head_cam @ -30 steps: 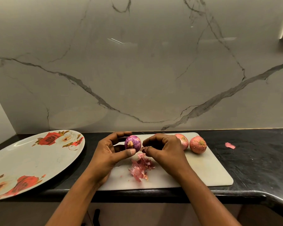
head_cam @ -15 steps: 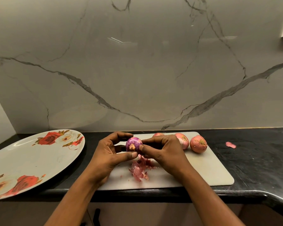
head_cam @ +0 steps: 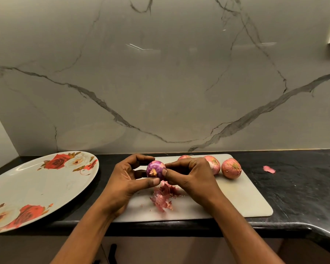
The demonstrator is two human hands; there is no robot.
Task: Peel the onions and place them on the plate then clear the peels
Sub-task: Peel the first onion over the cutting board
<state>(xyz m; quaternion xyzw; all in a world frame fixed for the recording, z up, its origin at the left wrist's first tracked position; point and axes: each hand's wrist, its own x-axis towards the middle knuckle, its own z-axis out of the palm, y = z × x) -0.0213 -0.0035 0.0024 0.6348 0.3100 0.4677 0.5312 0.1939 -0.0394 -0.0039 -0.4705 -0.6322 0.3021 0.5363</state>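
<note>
A mostly peeled purple onion is held above the white cutting board. My left hand grips it between thumb and curled fingers. My right hand pinches at its right side with thumb and fingertips. A heap of pink peels lies on the board just below. Three unpeeled pink onions stand at the board's far edge: one at the right, one partly behind my right hand, one mostly hidden. The white plate with red roses lies at the left.
A stray bit of peel lies on the black countertop right of the board. A marble wall rises straight behind. The counter's front edge curves toward me at the right.
My right hand has come up from the peel heap to the onion and now pinches its right side. The left hand has turned the onion, root end toward me.
</note>
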